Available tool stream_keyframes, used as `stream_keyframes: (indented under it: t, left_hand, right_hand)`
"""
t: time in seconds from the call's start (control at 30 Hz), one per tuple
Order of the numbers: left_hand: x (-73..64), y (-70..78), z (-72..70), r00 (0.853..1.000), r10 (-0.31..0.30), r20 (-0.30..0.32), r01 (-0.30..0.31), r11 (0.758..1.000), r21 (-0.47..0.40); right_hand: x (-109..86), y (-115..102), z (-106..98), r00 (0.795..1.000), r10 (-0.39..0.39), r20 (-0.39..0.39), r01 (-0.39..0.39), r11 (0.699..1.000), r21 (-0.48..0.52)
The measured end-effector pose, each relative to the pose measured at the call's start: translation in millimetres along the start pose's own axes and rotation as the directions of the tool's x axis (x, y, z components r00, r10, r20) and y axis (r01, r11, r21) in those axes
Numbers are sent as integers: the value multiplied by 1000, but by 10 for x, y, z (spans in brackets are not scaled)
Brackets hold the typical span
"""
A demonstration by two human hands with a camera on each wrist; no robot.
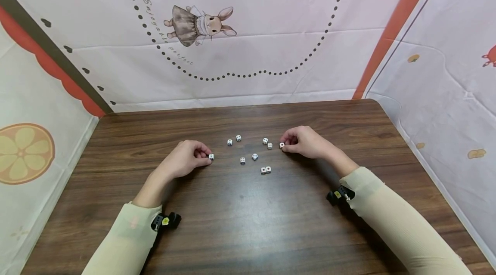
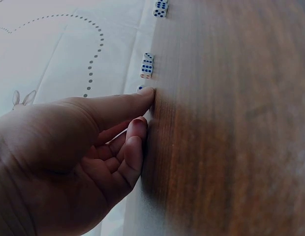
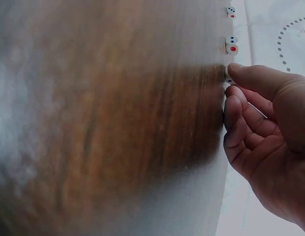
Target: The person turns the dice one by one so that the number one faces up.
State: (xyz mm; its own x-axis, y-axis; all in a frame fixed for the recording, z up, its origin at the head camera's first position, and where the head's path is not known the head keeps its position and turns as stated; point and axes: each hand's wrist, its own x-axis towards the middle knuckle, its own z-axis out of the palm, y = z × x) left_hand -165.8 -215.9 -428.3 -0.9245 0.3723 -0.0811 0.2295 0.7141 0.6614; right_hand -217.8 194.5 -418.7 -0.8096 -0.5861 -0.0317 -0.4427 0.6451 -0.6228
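Note:
On the left of the scattered dice, my left hand (image 1: 184, 159) pinches a white die (image 1: 211, 156) between thumb and fingers at the tabletop. My right hand (image 1: 304, 141) pinches another die (image 1: 282, 145) on the right side. Close beside that one lie two dice, one (image 1: 270, 146) just left of it and one (image 1: 265, 140) slightly farther back. In the left wrist view the thumb (image 2: 128, 104) covers most of the held die (image 2: 140, 88). The right wrist view likewise shows the thumb (image 3: 256, 78) hiding much of its die (image 3: 228, 76).
Two dice (image 1: 265, 170) sit side by side nearer the front. Others lie mid-table, one (image 1: 243, 161) beside another (image 1: 255, 156), with a pair (image 1: 230, 142) farther back. The brown wooden table (image 1: 232, 227) meets a printed cloth (image 1: 263, 51) behind.

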Motion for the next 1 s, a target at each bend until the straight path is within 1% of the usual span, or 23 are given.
stream_keyframes:
  t: [0.3, 0.6, 0.83, 1.0]
  left_hand:
    - [6, 18, -8, 1000, 3, -6, -3, 1000, 15]
    - [-9, 56, 14, 1000, -2, -20, 4, 998, 64]
    - [-9, 50, 13, 1000, 10, -18, -8, 998, 68]
    - [-11, 49, 7, 1000, 4, -16, -3, 998, 61]
  right_hand:
    - [-4, 13, -1, 1000, 2, -9, -2, 1000, 14]
    - [-19, -22, 0, 1000, 0, -6, 0, 1000, 12]
    - [-25, -26, -2, 1000, -2, -8, 2, 1000, 13]
    - [-31, -22, -1, 1000, -3, -14, 3, 1000, 6]
